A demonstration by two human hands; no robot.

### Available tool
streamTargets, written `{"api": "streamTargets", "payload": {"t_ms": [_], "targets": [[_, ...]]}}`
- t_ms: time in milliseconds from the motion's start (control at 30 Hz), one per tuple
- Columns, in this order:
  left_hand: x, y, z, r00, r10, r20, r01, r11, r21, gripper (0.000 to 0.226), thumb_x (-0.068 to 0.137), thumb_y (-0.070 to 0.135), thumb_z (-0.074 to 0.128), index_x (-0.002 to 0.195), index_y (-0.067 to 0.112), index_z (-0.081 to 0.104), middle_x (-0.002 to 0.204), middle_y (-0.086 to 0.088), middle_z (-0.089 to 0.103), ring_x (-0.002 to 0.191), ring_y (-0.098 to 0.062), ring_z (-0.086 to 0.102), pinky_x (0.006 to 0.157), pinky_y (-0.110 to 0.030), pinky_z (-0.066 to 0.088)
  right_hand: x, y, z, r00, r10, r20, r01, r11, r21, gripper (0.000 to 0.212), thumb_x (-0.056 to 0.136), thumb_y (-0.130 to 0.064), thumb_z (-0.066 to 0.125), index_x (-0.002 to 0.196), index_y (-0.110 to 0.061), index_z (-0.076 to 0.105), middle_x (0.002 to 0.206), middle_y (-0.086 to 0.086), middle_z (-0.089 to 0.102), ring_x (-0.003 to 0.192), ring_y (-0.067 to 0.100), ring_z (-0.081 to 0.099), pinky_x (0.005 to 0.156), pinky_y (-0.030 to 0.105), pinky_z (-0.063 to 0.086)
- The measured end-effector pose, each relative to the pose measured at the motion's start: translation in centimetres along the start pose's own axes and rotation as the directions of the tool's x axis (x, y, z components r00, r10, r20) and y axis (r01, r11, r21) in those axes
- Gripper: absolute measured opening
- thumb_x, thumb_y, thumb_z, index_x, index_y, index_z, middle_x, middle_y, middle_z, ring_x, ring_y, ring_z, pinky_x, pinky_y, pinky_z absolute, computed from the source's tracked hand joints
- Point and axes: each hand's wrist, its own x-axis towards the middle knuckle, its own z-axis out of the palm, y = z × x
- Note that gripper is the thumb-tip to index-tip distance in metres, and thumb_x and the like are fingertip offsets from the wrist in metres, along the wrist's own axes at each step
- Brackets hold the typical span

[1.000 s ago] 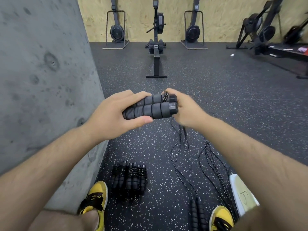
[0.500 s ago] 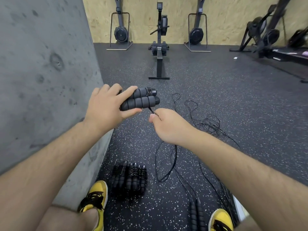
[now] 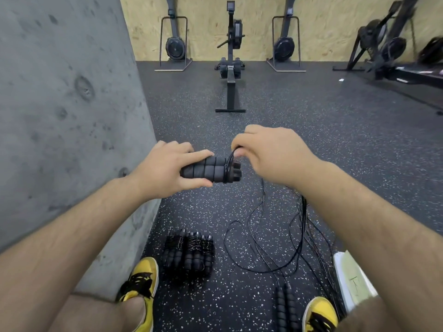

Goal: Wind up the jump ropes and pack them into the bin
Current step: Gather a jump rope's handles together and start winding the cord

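My left hand [image 3: 165, 170] grips two black foam jump-rope handles [image 3: 211, 170] held side by side and level. Thin black cord is wrapped a few turns around their right ends. My right hand [image 3: 268, 152] pinches that cord [image 3: 231, 155] just above the handle ends. The loose rest of the rope [image 3: 261, 238] trails down to the floor in loops. A pile of wound-up jump ropes [image 3: 189, 254] lies on the floor by my left shoe. Another pair of handles [image 3: 285, 307] lies near my right shoe. A white bin [image 3: 354, 279] shows at the lower right, partly behind my right arm.
A grey concrete wall [image 3: 67, 116] runs close along my left. Black speckled rubber floor [image 3: 311, 130] stretches ahead. A rowing machine [image 3: 231, 68] stands straight ahead, with more machines along the back wall and at the right. My yellow shoes [image 3: 141, 283] are at the bottom.
My right hand dropped below the handles with the cord, then rose again above the handle ends, laying another turn. The cord on the floor shifted closer.
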Motion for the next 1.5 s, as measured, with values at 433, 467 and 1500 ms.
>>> {"api": "streamTargets", "payload": {"t_ms": [433, 467, 1500], "targets": [[0.5, 4.3, -3.7, 0.993, -0.112, -0.038, 0.071, 0.822, -0.565, 0.052, 0.084, 0.067, 0.061, 0.132, 0.049, 0.053, 0.090, 0.007, 0.056, 0.088, -0.014, 0.056, 0.088, -0.040, 0.047, 0.1, -1.1, 4.5, 0.975, 0.182, 0.124, -0.220, 0.808, 0.546, 0.028, 0.091, 0.005, 0.042, 0.096, -0.015, 0.061, 0.080, -0.002, 0.056, 0.070, 0.020, 0.051, 0.062, 0.026, 0.041], [0.7, 4.2, -3.6, 0.987, -0.145, -0.069, 0.089, 0.852, -0.516, 0.054, 0.083, 0.069, 0.059, 0.132, 0.048, 0.053, 0.090, 0.008, 0.056, 0.088, -0.015, 0.056, 0.088, -0.044, 0.048, 0.3, -1.9, 4.9, 0.973, 0.198, 0.118, -0.230, 0.796, 0.560, 0.026, 0.096, 0.001, 0.040, 0.101, -0.008, 0.063, 0.082, 0.001, 0.055, 0.071, 0.019, 0.049, 0.061, 0.022, 0.037], [0.4, 3.6, -5.1, 0.984, 0.167, -0.054, -0.173, 0.973, -0.151, 0.069, 0.086, 0.080, 0.051, 0.138, 0.035, 0.060, 0.096, 0.012, 0.058, 0.082, -0.015, 0.054, 0.072, -0.039, 0.043, -0.2, 2.0, 0.5, 0.992, -0.002, -0.125, 0.040, 0.954, 0.297, 0.037, 0.099, -0.050, 0.032, 0.099, -0.029, 0.063, 0.090, -0.013, 0.063, 0.086, 0.014, 0.057, 0.075, 0.035, 0.048]]}}
